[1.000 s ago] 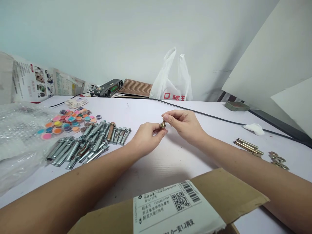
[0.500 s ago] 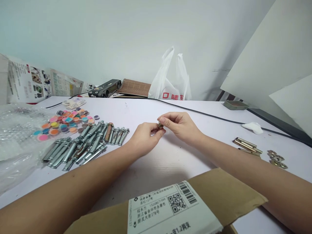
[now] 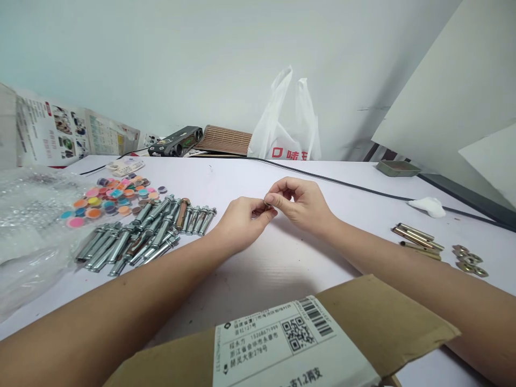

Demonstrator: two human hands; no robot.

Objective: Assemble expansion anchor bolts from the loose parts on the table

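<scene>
My left hand (image 3: 242, 220) and my right hand (image 3: 300, 203) meet above the middle of the white table (image 3: 282, 258). Both pinch one small brass-coloured metal part (image 3: 267, 205), a bolt end with a nut, which their fingertips mostly hide. The left fingers are curled round it from below and the right thumb and forefinger close on it from the right. A heap of silver expansion bolts (image 3: 145, 234) lies just left of my left hand.
Coloured round discs (image 3: 108, 199) lie behind the bolts, bubble wrap (image 3: 28, 226) at far left. Brass sleeves (image 3: 417, 239) and washers (image 3: 470, 260) sit on the right. A cardboard box flap with a label (image 3: 298, 338) is at the near edge. A black cable (image 3: 363, 189) and plastic bag (image 3: 288, 134) are behind.
The brass part stood out between my fingertips a second ago; now my fingers have closed in and cover most of it. The hands stayed in place.
</scene>
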